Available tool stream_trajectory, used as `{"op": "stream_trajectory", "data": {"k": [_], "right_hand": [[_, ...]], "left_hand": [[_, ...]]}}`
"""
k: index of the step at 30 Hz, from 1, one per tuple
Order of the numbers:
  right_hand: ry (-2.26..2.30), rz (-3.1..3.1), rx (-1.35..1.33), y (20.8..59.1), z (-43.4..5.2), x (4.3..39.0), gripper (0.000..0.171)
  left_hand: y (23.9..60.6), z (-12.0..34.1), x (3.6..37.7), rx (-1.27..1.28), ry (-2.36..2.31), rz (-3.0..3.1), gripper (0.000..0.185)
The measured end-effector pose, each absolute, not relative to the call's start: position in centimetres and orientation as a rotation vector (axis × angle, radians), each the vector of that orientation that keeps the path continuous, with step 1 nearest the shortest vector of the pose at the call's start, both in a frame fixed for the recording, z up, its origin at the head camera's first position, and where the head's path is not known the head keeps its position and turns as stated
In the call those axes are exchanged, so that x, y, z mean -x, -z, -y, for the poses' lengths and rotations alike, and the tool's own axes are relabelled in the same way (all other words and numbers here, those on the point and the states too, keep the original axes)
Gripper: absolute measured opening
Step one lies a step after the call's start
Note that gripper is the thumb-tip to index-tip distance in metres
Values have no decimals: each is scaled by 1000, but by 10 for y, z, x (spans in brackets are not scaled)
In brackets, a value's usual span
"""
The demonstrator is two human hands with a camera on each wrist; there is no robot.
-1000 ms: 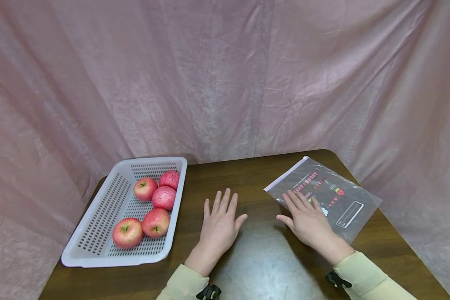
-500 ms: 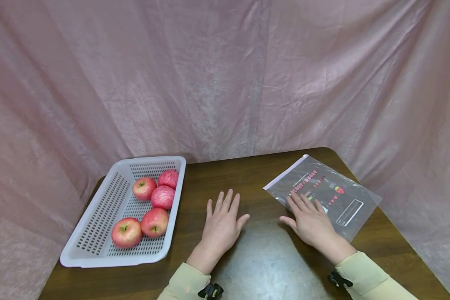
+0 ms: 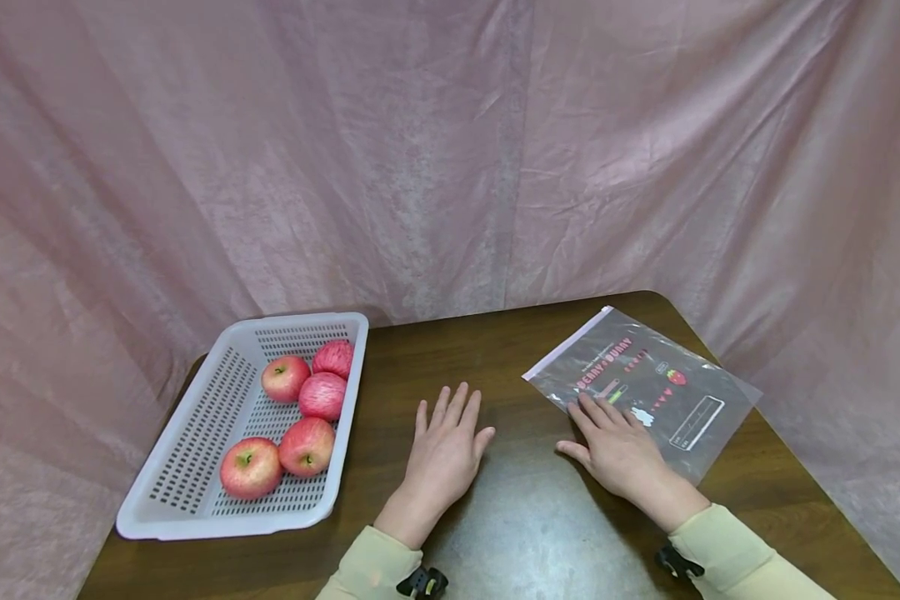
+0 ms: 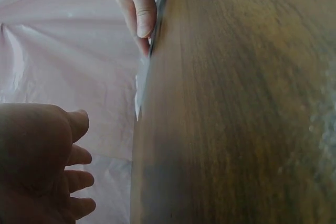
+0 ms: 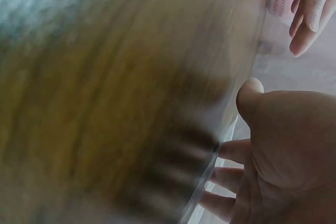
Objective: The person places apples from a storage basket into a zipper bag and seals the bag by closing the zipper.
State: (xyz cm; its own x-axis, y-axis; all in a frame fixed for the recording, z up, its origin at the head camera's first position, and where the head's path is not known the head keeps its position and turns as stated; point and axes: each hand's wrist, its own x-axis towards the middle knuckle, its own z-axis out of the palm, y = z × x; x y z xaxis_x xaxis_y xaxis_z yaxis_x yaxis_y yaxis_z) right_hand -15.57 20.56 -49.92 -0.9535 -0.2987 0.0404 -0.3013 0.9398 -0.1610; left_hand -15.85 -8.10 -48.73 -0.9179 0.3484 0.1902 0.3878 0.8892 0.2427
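Note:
My left hand (image 3: 441,454) is spread palm down over the middle of the table, fingers straight, holding nothing. To its left stands a white plastic basket (image 3: 187,527) with several red apples (image 3: 251,468) in it. My right hand (image 3: 621,450), fingers straight and thumb out, is over the near left part of a clear zip bag (image 3: 708,387) with pink lettering and a strawberry print. In the right wrist view the fingertips (image 5: 215,203) are close to the bag; whether they touch it I cannot tell. The bag lies flat, its zip strip facing the upper left.
The brown wooden table (image 3: 450,350) has a glossy patch of light near its front. Behind it hangs a pink curtain (image 3: 420,167). The bag's right corner reaches past the table's right edge.
The right hand has shifted slightly, showing more of the bag's white print. The left hand has barely moved. The whole view has drifted a little; basket, apples and bag lie as before.

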Motion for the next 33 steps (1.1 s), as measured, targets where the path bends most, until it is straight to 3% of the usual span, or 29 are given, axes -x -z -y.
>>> {"op": "stream_trajectory", "data": {"k": [33], "right_hand": [[-304,3017,-829,486,-198,145,65]], "left_hand": [[493,74,170,670,439,2951,60]]}}
